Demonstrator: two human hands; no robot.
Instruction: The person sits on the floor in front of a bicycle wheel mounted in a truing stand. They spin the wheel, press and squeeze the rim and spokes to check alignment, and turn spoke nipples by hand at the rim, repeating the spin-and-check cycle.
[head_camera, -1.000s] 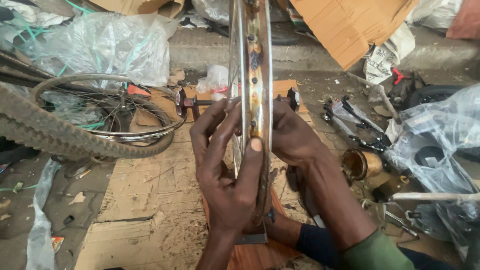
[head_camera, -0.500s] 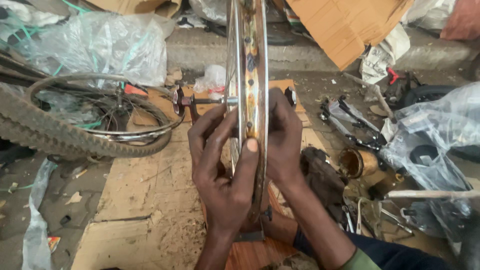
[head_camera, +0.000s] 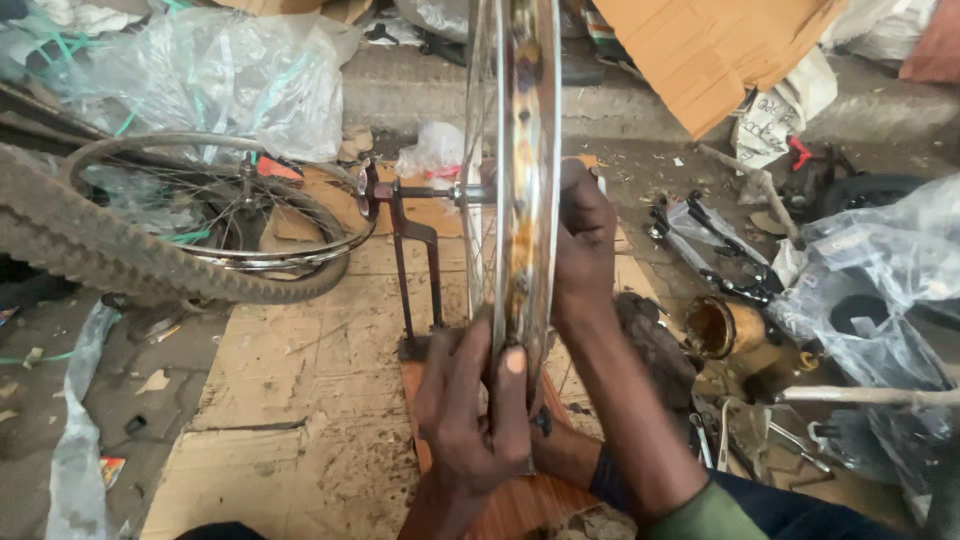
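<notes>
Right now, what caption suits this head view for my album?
Both hands, left hand low and right hand higher, grip an upright bicycle rim on a stand.

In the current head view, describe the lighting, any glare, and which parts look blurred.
Head view: soft, even daylight with faint shadows; mild glare streaks the upright wheel rim; the left hand and right hand on it look slightly soft; the plastic bags show pale sheen.

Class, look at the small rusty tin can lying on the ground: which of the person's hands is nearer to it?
Right. The right hand grips the wheel rim on the side facing the tin can; the left hand holds the rim lower down, on the far side.
</notes>
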